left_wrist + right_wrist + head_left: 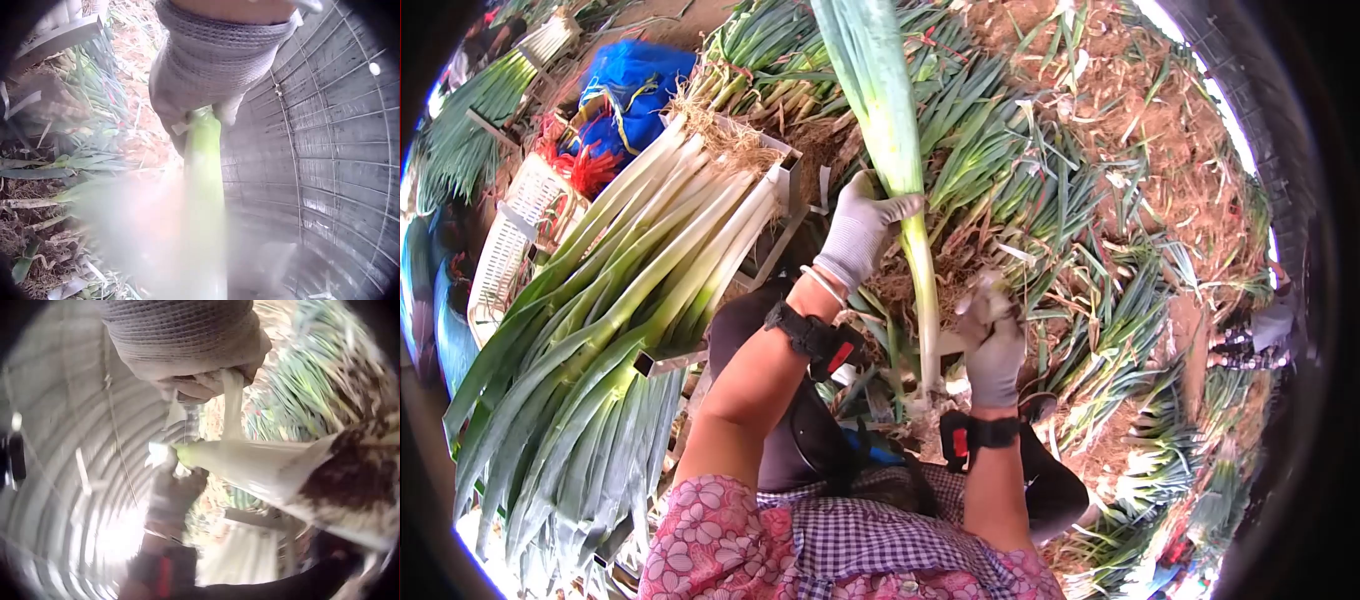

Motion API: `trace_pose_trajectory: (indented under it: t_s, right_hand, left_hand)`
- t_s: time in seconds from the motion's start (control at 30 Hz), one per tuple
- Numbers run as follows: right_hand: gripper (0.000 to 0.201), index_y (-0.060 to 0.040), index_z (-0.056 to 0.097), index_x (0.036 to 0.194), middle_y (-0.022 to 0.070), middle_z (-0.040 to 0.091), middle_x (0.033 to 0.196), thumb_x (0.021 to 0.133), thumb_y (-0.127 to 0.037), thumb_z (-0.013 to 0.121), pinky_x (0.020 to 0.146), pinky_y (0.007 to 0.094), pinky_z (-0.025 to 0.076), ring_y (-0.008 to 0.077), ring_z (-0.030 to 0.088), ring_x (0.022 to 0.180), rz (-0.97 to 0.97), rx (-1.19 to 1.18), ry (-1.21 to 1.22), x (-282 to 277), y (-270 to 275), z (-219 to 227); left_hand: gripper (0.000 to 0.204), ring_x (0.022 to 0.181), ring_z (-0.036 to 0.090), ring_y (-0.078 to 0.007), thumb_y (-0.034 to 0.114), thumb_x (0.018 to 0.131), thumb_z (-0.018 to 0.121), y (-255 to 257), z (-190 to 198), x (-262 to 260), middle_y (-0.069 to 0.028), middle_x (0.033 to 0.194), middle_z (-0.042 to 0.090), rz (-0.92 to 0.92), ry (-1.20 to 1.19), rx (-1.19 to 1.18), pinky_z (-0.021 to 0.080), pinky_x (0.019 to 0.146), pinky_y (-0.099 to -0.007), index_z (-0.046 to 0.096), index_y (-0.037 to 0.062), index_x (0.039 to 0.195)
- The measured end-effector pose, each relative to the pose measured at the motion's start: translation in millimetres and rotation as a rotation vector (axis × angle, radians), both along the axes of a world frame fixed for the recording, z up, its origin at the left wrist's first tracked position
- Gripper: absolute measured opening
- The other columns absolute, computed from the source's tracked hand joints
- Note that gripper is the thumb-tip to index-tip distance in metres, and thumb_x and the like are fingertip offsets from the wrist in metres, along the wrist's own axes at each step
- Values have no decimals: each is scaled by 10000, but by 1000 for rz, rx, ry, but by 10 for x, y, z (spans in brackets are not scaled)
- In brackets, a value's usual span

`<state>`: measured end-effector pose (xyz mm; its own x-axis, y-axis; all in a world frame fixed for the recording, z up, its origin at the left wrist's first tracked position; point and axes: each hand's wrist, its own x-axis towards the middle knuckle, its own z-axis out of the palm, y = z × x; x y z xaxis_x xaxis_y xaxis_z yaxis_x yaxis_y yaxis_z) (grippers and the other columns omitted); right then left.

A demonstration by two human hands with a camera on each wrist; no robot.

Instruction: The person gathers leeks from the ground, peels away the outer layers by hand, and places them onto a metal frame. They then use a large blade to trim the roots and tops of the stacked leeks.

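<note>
My gloved left hand grips a large leek around its pale green middle, its leaves pointing up and away and its white root end hanging down. In the left wrist view the fingers of the left hand curl round the stalk. My gloved right hand is to the right of the root end, apart from the stalk. The right wrist view shows the right hand pinching a pale strip of outer skin beside the leek, whose lower part bears dark soil.
Cleaned leeks lie piled on a metal rack at the left. A white plastic basket and a blue net bag stand beyond it. Unpeeled leeks cover the ground ahead and to the right, among loose leaf scraps.
</note>
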<state>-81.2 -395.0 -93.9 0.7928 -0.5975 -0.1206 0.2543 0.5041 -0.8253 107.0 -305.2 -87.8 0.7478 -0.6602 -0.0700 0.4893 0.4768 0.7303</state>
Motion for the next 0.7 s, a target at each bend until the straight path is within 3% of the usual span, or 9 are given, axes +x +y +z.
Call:
trace_pose_trajectory:
  t_s: [0.07,0.13,0.2,0.47,0.53,0.57,0.6,0.67,0.7]
  right_hand:
    - [326,-47,561,1061,46,637,988,791,-175,691,656,256,501,92,604,834,-46,-543,526,-71,110,146]
    - [420,-46,573,1065,118,622,1012,715,-185,759,708,354,512,226,626,868,-214,-1335,503,136,156,17]
    - [409,-52,571,1047,139,613,978,709,-186,760,710,389,495,283,617,850,-234,-1435,492,334,280,137]
    - [273,-80,590,957,126,612,923,739,-170,727,710,359,485,288,612,822,-279,-1408,575,397,264,-98]
    - [187,-69,596,941,106,613,912,790,-139,680,724,329,483,249,606,804,-291,-1350,286,443,261,-111]
    - [123,-59,609,931,90,614,903,827,-118,639,714,317,483,237,598,783,-178,-789,348,367,355,79]
    - [104,-60,621,932,54,629,866,853,-128,615,669,318,490,204,599,775,-200,-1343,450,167,176,-107]
    - [147,-53,614,957,29,637,794,869,-170,602,603,294,481,141,591,747,-21,-259,171,-309,59,-205]
    - [175,-49,599,987,21,627,797,865,-174,604,582,266,467,108,573,730,37,-538,371,-575,-15,-352]
  left_hand:
    - [404,781,617,-161,12,790,703,14,72,-58,-85,916,619,2,-35,210,522,674,-308,469,-32,1116]
    - [406,765,615,-144,21,773,721,-142,-126,-133,-67,897,633,31,-61,97,510,656,-283,497,-20,1110]
    - [397,750,611,-136,8,754,729,-182,-100,-174,-57,886,643,55,-163,115,510,660,-273,531,-18,1096]
    - [320,704,577,-148,9,735,733,-139,-121,-118,-60,842,642,165,-71,281,479,649,-286,598,-39,1021]
    - [279,678,593,-159,5,752,712,-115,-141,-59,-72,848,642,181,-80,299,478,634,-286,597,-45,1001]
    - [251,667,607,-177,-3,766,695,-92,-155,-12,-85,845,640,173,-53,239,489,629,-293,595,-50,991]
    - [222,657,620,-195,-12,779,678,-58,-172,10,-97,842,638,165,-21,183,500,624,-299,593,-55,980]
    - [164,652,638,-229,-33,802,640,8,-89,53,-115,809,630,205,59,95,544,624,-329,580,-71,950]
    - [146,656,640,-235,-35,809,629,36,-85,105,-119,796,625,189,81,86,561,627,-343,575,-75,938]
